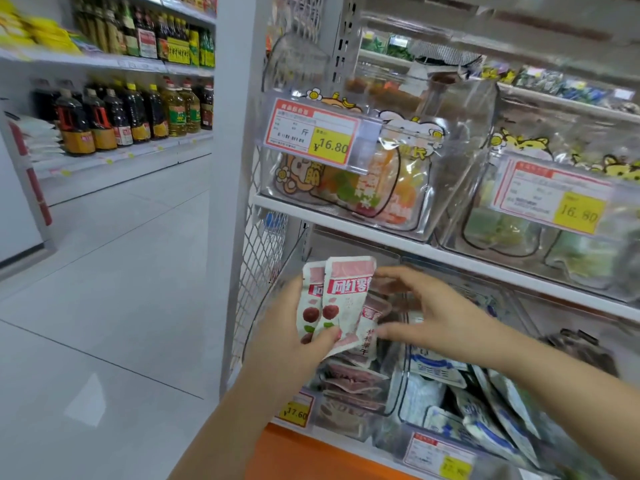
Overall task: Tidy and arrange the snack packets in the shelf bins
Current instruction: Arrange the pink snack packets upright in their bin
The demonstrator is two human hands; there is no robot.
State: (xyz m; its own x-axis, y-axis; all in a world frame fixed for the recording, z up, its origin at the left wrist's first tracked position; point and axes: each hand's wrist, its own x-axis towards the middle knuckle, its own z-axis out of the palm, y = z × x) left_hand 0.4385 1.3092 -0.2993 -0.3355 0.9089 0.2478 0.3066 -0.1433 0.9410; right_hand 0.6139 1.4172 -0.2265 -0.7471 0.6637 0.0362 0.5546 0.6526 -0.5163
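Your left hand grips two pink packets upright, thumb pinched across their lower edge, just above the near-left bin of similar packets. Your right hand, fingers straight and spread, touches the packets' right side.

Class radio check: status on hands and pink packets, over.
Left hand grips pink packets. Right hand open beside them. Bin below holds more.
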